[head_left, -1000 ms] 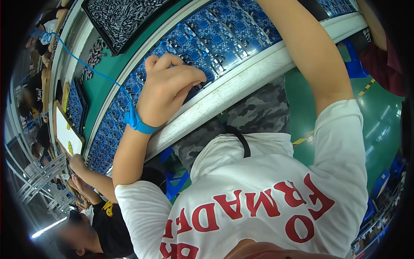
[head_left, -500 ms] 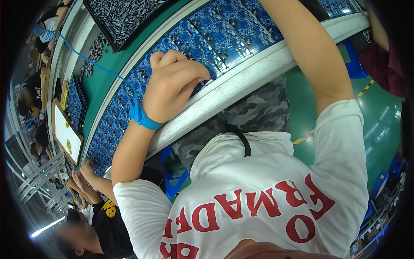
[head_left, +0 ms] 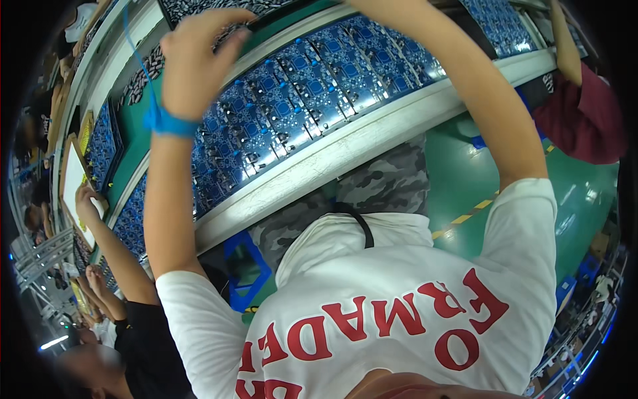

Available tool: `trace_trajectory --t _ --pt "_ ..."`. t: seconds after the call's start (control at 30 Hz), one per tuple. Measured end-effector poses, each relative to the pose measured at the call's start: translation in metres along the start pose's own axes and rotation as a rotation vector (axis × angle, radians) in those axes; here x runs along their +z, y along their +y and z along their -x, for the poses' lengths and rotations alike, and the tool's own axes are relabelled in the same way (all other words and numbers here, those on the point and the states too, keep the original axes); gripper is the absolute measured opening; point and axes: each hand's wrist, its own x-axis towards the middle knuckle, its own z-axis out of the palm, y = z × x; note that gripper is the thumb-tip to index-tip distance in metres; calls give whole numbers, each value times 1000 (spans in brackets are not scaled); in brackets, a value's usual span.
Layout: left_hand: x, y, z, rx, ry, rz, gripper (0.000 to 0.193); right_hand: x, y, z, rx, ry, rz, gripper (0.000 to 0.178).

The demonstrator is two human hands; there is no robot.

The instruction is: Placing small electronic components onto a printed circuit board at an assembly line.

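Note:
My left hand (head_left: 196,63) reaches over the near side of the black tray (head_left: 269,25), which holds many small dark cylindrical parts (head_left: 232,6). Its thumb and fingers are apart with nothing visible between them, though motion blurs it a little. Around that wrist is a blue strap (head_left: 171,124) with a blue cord. Below and to the right lie blue circuit boards (head_left: 282,106) in a long row, set with small metal and blue components. My right forearm (head_left: 475,80) crosses above the boards, and its hand is cut off by the upper edge.
A white rail (head_left: 319,149) runs along the near edge of the bench. Loose dark parts (head_left: 141,80) lie left of the tray. At the left a co-worker's hand (head_left: 90,203) is by a white board (head_left: 74,176). Another person's maroon sleeve (head_left: 581,116) shows at right.
My left hand has lifted off the circuit boards and moved up and left to the tray, its fingers spreading. The view has shifted slightly. The co-worker's arm at left has moved up.

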Motion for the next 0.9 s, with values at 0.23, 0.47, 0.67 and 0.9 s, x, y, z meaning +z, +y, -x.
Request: trace_trajectory --t 0.23,0.47,0.67,0.9 --pt "44 -59 -23 -106 -58 -361 15 6 -4 14 -134 -227 208 20" --pt "51 -49 -17 -104 53 -372 14 12 -11 23 -243 -260 485 13" --pt "27 -18 -14 -185 49 -152 12 12 -7 19 -273 -280 623 12" --pt "15 11 -12 -141 26 66 12 21 -13 18 -390 -245 658 8"
